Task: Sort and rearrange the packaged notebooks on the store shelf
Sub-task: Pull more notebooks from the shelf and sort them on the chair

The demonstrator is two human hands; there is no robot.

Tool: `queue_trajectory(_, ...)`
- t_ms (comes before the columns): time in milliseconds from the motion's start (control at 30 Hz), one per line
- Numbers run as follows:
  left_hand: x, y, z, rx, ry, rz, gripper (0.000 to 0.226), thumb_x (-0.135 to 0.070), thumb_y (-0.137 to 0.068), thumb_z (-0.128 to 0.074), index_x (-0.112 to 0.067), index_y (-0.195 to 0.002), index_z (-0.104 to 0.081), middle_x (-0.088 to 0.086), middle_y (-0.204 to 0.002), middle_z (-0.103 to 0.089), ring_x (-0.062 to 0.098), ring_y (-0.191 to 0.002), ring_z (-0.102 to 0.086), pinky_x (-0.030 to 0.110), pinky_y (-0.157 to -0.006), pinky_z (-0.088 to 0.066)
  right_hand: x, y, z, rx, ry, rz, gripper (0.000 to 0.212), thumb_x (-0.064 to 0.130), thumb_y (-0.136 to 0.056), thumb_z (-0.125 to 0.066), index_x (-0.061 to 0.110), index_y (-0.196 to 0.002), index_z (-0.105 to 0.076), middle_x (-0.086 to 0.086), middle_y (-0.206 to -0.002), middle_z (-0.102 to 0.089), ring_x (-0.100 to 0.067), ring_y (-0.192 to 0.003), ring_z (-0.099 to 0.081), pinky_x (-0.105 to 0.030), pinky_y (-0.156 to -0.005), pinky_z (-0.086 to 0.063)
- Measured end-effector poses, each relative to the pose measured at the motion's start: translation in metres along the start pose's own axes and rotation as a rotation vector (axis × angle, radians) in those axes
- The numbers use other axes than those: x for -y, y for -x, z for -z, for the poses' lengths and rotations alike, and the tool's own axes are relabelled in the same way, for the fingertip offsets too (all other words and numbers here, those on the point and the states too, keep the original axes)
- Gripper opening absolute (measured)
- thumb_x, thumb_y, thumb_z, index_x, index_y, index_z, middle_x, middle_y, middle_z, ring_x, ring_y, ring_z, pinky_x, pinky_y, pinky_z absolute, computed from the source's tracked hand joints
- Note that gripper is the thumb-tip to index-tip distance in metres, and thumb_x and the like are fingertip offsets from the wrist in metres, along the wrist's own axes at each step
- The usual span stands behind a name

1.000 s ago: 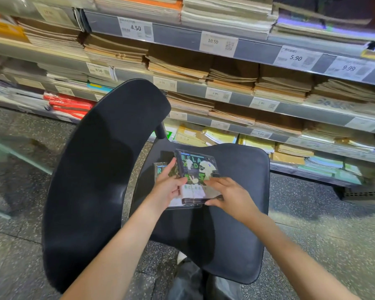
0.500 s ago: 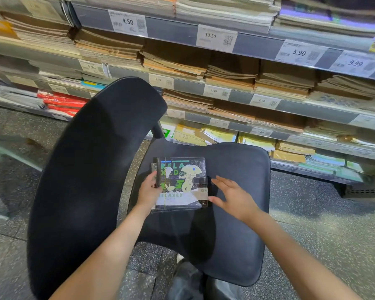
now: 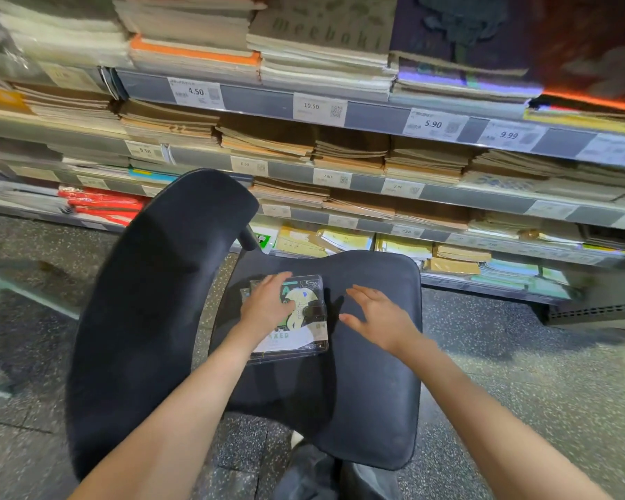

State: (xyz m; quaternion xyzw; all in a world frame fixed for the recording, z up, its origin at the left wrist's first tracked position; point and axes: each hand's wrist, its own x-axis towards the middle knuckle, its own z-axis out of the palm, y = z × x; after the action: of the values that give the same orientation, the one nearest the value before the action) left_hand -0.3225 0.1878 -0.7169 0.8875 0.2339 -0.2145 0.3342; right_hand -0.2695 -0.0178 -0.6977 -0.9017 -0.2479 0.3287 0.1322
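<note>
Looking down from head height, two bare forearms reach forward over a black chair seat (image 3: 340,391) that stands on a speckled floor (image 3: 520,373) in front of store shelving. The left hand (image 3: 266,306) lies flat on a small stack of packaged notebooks (image 3: 304,337), its fingers (image 3: 276,281) straight and pressing on the clear wrapper; it curls round nothing. The stack sits toward the seat's far left corner, its printed cover partly hidden under the palm. The right hand (image 3: 379,317) hovers just beside the stack, apart from it, fingers spread and relaxed, holding nothing. The chair's curved backrest (image 3: 152,301) rises at the left. Beyond the seat, the shelves (image 3: 376,113) carry many stacks of brown, cream and coloured notebooks behind price tags (image 3: 195,92); the upper rows are blurred. The step in hand appears to be squaring up the stack on the seat before it goes to the shelf. The next move likely calls for both hands to take the stack by its sides, keep the slippery wrapped packs aligned, and lift them toward a matching shelf slot.
</note>
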Motion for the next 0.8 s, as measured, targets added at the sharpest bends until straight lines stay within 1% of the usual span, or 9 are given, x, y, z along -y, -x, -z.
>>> queue_trajectory(133,-0.040,0.009,0.027,0.001,-0.046,-0.108,0.057,-0.018,-0.088,-0.058,-0.022,-0.140,-0.036,0.001,-0.145,-0.039,0.023,-0.131,-0.038,0.045,-0.104,-0.038,0.001,0.017,0.036,-0.043,0.019,-0.016,0.059,0.044,-0.095,-0.041,0.019,-0.146,-0.025,0.001,-0.154,-0.024,-0.017,-0.141,-0.021,-0.033,-0.112,-0.023)
queue_trajectory(333,-0.116,0.026,0.080,-0.029,-0.104,-0.251,0.058,-0.020,-0.086,-0.059,-0.023,-0.140,-0.037,0.003,-0.144,-0.040,0.026,-0.129,-0.041,0.043,-0.102,-0.041,0.012,0.052,0.115,-0.143,0.087,-0.048,0.059,0.046,-0.095,-0.040,0.019,-0.145,-0.025,-0.001,-0.152,-0.027,-0.020,-0.139,-0.025,-0.036,-0.110,-0.027)
queue_trajectory(467,-0.169,0.044,0.125,-0.064,-0.119,-0.346,0.057,-0.022,-0.085,-0.061,-0.022,-0.138,-0.040,0.001,-0.139,-0.045,0.023,-0.126,-0.045,0.039,-0.099,-0.043,0.022,0.078,0.176,-0.228,0.102,-0.050,0.059,0.046,-0.094,-0.043,0.018,-0.144,-0.029,-0.003,-0.151,-0.030,-0.022,-0.137,-0.030,-0.037,-0.109,-0.028)
queue_trajectory(600,-0.222,0.065,0.175,-0.144,-0.148,-0.433,0.058,-0.022,-0.086,-0.061,-0.021,-0.139,-0.038,0.002,-0.143,-0.042,0.019,-0.129,-0.042,0.034,-0.102,-0.039,0.039,0.108,0.240,-0.326,0.105,-0.052,0.059,0.045,-0.094,-0.044,0.016,-0.143,-0.030,-0.004,-0.149,-0.033,-0.022,-0.135,-0.033,-0.037,-0.107,-0.032)
queue_trajectory(700,-0.256,0.083,0.211,-0.184,-0.145,-0.490,0.058,-0.022,-0.085,-0.062,-0.021,-0.138,-0.040,0.002,-0.142,-0.043,0.019,-0.128,-0.043,0.036,-0.103,-0.040,0.052,0.130,0.281,-0.387,0.100,-0.042,0.058,0.045,-0.094,-0.045,0.019,-0.143,-0.030,-0.002,-0.149,-0.034,-0.021,-0.134,-0.034,-0.038,-0.105,-0.034)
queue_trajectory(800,-0.287,0.104,0.243,-0.212,-0.183,-0.548,0.057,-0.022,-0.083,-0.064,-0.020,-0.136,-0.043,0.003,-0.138,-0.048,0.020,-0.124,-0.046,0.036,-0.100,-0.041,0.067,0.152,0.316,-0.459,0.099,-0.038,0.058,0.044,-0.093,-0.048,0.020,-0.142,-0.032,-0.001,-0.147,-0.037,-0.019,-0.133,-0.036,-0.035,-0.105,-0.035)
